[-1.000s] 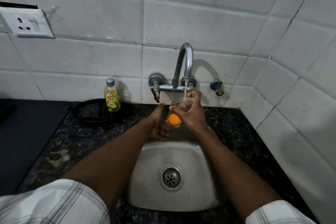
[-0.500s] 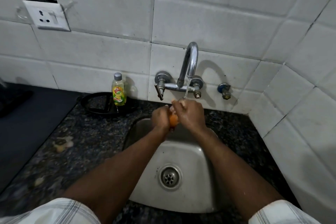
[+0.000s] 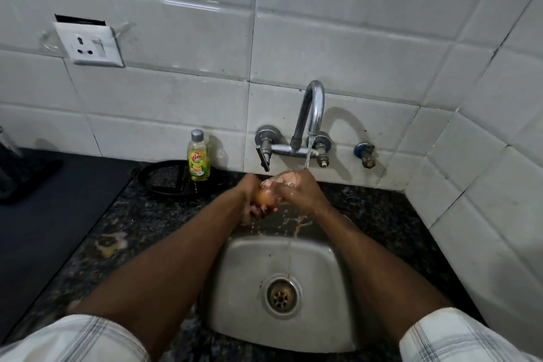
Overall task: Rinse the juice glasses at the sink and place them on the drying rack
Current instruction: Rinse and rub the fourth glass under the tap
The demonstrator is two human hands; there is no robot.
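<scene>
Holding juice glass [image 3: 264, 195] tilted over back edge of sink [image 3: 244, 288]: base in our left hand [image 3: 248, 204], rim in our right hand [image 3: 302, 192] under the tap [image 3: 314, 109], both gripping.

Light: dim, cool, from the upper left.
Shadows: faucet [image 3: 312, 114] and bottle [image 3: 199, 157] thrown rightward on tiles [image 3: 176, 91].
Glare: bright streak on upper tiles.
Blur: glass [image 3: 263, 196] and running water [image 3: 307, 154] smeared.
Edges: tile lines bowed by wide-angle lens.

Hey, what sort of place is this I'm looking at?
Most likely a home kitchen: a small steel sink set in a dark stone counter, a wall tap running over a juice glass, and a dish soap bottle by the tiled wall.
</scene>
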